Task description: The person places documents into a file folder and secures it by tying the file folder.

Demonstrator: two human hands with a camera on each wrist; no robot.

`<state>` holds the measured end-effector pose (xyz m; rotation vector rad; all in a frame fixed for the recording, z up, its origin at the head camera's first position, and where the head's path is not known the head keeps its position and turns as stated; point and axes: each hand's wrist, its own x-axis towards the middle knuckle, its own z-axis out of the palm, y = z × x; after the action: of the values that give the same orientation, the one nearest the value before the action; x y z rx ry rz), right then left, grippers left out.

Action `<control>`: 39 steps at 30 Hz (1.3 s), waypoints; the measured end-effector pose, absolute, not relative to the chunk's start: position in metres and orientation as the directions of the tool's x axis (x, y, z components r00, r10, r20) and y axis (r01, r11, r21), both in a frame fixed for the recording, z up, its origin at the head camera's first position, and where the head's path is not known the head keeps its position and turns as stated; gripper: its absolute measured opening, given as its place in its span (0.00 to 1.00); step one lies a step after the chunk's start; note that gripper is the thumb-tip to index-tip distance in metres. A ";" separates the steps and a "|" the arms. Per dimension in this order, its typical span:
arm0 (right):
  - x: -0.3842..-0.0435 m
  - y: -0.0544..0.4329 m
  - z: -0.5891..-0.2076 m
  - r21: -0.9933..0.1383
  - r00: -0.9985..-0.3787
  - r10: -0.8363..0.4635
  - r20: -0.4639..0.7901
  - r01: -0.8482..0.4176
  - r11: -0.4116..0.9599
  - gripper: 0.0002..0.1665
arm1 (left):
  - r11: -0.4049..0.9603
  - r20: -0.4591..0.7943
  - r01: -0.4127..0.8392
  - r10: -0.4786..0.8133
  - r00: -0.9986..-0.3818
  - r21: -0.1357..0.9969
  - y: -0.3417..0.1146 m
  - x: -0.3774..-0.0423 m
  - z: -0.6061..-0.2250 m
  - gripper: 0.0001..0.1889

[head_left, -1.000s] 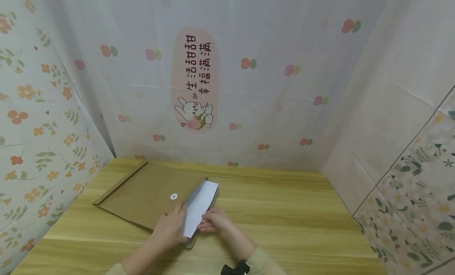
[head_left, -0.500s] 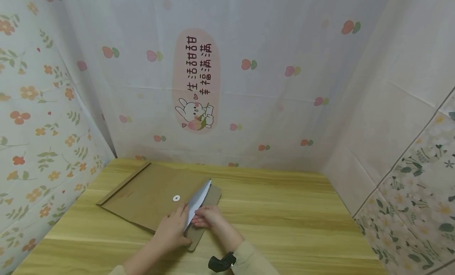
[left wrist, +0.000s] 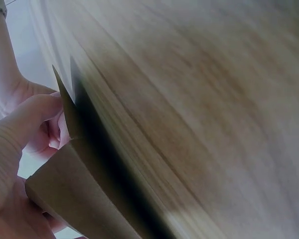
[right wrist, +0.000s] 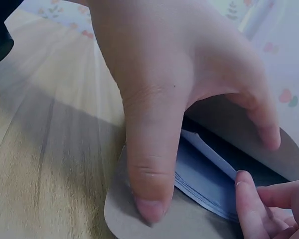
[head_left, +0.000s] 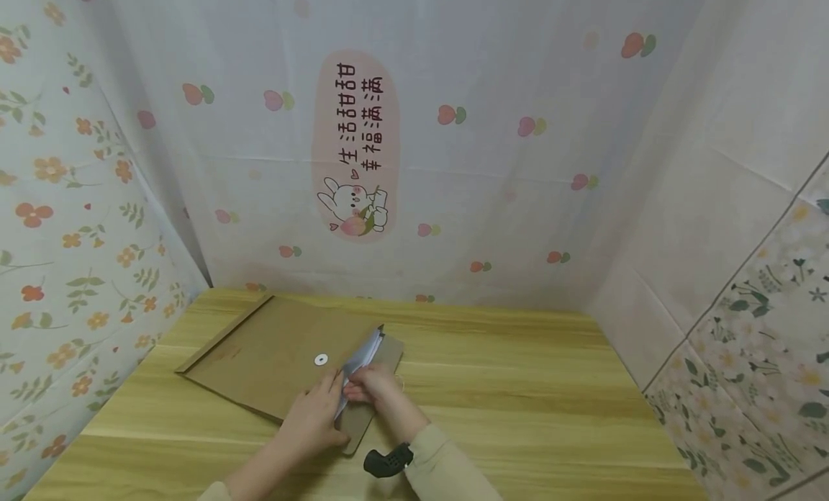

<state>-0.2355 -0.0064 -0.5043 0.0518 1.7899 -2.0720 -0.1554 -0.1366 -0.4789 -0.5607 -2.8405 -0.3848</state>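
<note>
A brown kraft document envelope (head_left: 259,350) with a white round button lies slanted on the wooden table. Its mouth faces right, with the flap (head_left: 391,351) folded out flat. My left hand (head_left: 314,414) grips the mouth's near side; in the right wrist view its thumb is on the flap and its fingers reach over the front panel. White paper sheets (right wrist: 199,172) sit mostly inside the mouth, one edge bent up. My right hand (head_left: 382,389) pinches that paper edge; only its fingertips (right wrist: 246,191) show well in the right wrist view.
The table (head_left: 518,378) extends to the right of the envelope. A white printed curtain (head_left: 492,163) hangs behind it, with more patterned cloth at both sides. A black wrist device (head_left: 388,461) is by the right sleeve.
My right hand has moved left towards the envelope, and the sheets have slid in, leaving a narrower white strip and more flap showing. My left hand stays at the mouth.
</note>
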 end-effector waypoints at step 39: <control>-0.221 0.044 -0.500 -0.974 -0.972 -0.132 -0.195 0.207 -0.090 0.16 | 0.773 0.143 0.544 0.529 -0.837 0.325 -0.166 -0.154 -0.482 0.31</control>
<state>-0.2208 0.0443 -0.4997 0.0835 1.9475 -2.1623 -0.1544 -0.1660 -0.4822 -0.8832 -2.9172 -0.5555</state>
